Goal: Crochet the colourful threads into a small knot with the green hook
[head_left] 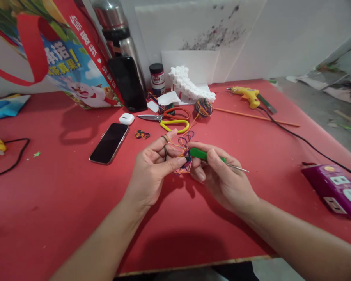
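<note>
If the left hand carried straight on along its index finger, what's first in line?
Likely the yellow scissors handle, just beyond the left hand in the picture; depth is unclear, so it might pass above.

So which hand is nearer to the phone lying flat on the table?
Left. The left hand is to the right of the phone, not touching it; the right hand is farther off, beyond the left hand.
</note>
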A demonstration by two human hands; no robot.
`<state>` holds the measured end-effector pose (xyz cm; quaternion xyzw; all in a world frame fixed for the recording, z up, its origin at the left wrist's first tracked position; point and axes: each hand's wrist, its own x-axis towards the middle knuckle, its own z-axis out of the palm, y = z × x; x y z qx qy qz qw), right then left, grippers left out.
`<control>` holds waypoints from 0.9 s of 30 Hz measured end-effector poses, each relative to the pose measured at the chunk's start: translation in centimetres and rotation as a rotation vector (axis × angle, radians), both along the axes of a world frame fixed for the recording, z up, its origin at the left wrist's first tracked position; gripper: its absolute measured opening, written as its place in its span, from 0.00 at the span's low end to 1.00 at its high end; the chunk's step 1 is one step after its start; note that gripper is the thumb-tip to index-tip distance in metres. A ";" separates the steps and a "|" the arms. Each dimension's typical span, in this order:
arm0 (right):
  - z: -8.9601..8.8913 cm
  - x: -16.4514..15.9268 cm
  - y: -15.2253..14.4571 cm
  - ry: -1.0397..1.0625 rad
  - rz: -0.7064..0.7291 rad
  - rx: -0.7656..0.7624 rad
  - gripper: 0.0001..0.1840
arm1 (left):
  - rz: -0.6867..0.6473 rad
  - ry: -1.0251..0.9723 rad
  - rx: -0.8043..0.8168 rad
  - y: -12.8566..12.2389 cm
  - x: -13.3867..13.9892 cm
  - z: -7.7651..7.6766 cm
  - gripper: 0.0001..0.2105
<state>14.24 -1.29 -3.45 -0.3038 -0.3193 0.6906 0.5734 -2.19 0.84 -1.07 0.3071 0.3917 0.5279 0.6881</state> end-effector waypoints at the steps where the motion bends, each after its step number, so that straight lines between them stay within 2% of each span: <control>1: 0.2 0.1 0.1 0.010 0.011 -0.022 0.13 | -0.010 0.030 0.026 0.0 -0.2 0.1 0.26; 7: 0.3 0.3 0.4 0.053 0.072 -0.132 0.11 | -0.061 0.229 0.124 0.0 -1.0 0.6 0.30; 10: 0.1 0.3 0.4 0.065 0.087 -0.139 0.09 | -0.084 0.252 0.142 -0.1 -0.9 0.9 0.29; 14: -0.3 0.3 0.0 -0.063 0.013 -0.058 0.06 | -0.126 0.207 0.122 -0.3 -0.6 1.4 0.29; 18: -0.2 0.6 -0.5 -0.273 -0.061 0.093 0.06 | -0.119 0.247 0.109 -0.5 -0.6 1.5 0.32; 21: -0.1 0.9 -0.7 -0.350 -0.122 0.207 0.07 | -0.132 0.264 0.120 -0.7 -0.6 1.3 0.34; 23: -0.1 0.9 -0.7 -0.338 -0.137 0.218 0.07 | -0.135 0.266 0.126 -0.7 -0.5 1.2 0.34; 27: -0.3 0.8 -0.4 -0.214 -0.103 0.128 0.05 | -0.117 0.250 0.112 -0.7 -0.3 1.0 0.31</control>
